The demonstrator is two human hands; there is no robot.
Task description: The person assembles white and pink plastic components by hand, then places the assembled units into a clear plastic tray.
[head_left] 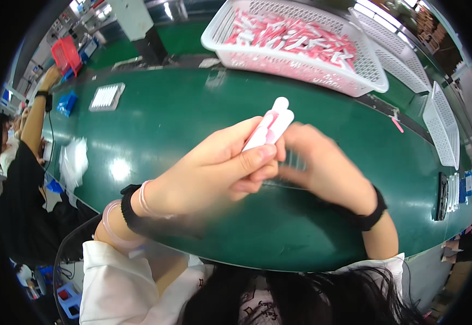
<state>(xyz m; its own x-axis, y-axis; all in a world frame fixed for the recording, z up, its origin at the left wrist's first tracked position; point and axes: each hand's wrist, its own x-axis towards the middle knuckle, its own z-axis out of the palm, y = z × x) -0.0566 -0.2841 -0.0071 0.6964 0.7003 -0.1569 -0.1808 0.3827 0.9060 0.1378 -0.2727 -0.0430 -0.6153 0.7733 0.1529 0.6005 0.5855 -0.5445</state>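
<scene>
My left hand (225, 168) is closed around a small bunch of slim pink-and-white plastic pieces (271, 127) with rounded ends. The pieces point up and slightly right, and the thumb presses across their lower part. Close beside the left fingertips is my right hand (322, 168), smeared by motion, with its fingers curving toward the left hand. Whether it holds anything is not visible. Partly behind the right fingers, a faint clear, ribbed shape (295, 161) shows over the green tabletop (236, 227).
A white plastic basket (301, 67) full of similar pieces stands at the far side. One loose pink piece (397, 124) lies to its right, near white baskets (443, 124). Leftward are a small tray (107, 97), a blue packet (66, 104), clear bags (74, 162) and a co-worker's arm (36, 119).
</scene>
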